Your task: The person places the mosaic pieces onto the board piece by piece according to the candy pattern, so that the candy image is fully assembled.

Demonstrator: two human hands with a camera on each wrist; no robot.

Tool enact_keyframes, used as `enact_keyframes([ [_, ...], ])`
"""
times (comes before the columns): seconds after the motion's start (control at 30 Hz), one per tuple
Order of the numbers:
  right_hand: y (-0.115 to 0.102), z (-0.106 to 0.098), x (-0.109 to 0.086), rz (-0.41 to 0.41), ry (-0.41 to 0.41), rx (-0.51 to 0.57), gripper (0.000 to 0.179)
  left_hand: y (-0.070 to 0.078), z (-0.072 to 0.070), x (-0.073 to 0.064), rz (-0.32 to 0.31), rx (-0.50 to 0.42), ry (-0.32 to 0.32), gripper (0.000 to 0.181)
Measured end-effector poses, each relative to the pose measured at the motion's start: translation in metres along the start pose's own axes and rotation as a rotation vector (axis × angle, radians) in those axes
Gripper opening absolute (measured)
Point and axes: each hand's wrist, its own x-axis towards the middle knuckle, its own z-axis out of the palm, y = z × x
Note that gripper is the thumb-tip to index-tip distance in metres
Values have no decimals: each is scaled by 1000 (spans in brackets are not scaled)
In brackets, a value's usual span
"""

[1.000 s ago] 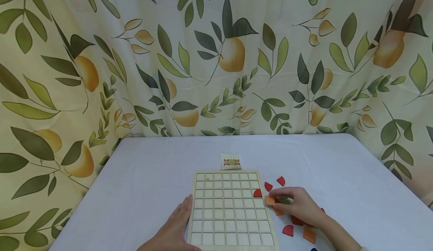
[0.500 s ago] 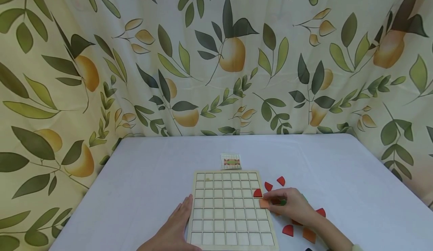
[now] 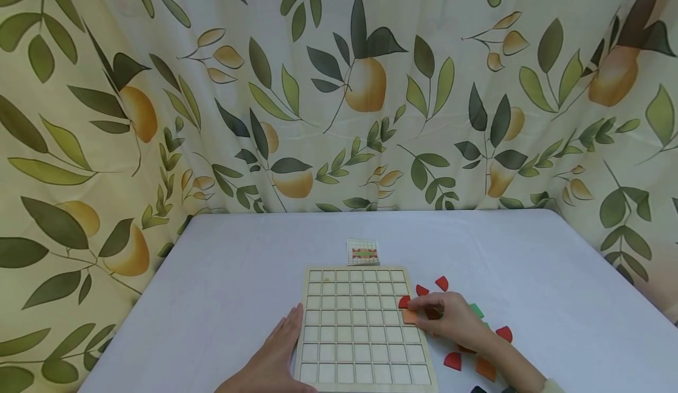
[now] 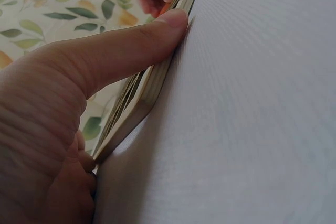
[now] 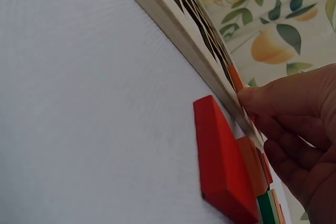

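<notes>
Right hand: this one of the two hands (image 3: 450, 321) pinches an orange square piece (image 3: 409, 317) between thumb and fingertips, with the fingers bent and nearly closed.
Orange square piece: at the board's right-hand column, fourth row from the far side; the fingers cover part of it, so I cannot tell whether it sits fully down in its cell.
Left hand: this one (image 3: 271, 355) has its fingers straight along the board's left edge, thumb spread away from them and touching the near edge.
Grid board (image 3: 357, 318): flat on the desk, between the hands.
Red quarter-round piece (image 3: 404, 302): in the right-hand column, third row, just beyond the orange one and touched or nearly touched by the fingertips.
Loose pieces: right of the board lie two red wedges (image 3: 442, 283) beyond the right hand, a green piece (image 3: 476, 310) and a red piece (image 3: 504, 334) by the forearm, another red quarter (image 3: 452, 361) and an orange block (image 3: 485, 369) nearer the person.
Pattern card (image 3: 362, 253): just beyond the board's far edge, printed red, green and orange.
Desk (image 3: 249, 252): white-covered.
Curtain (image 3: 325, 146): leaf-and-fruit print behind the desk.
</notes>
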Motion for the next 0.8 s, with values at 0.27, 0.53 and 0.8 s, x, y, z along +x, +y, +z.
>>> enact_keyframes([
  [0.27,-3,1,1,-6,-11,19,27,-2,1,0,22,16,5,131],
  [0.53,-6,2,2,20,-2,2,28,-1,0,1,18,2,-7,131],
  [0.8,-7,2,3,47,-4,21,28,1,-2,1,-6,-19,-17,131],
])
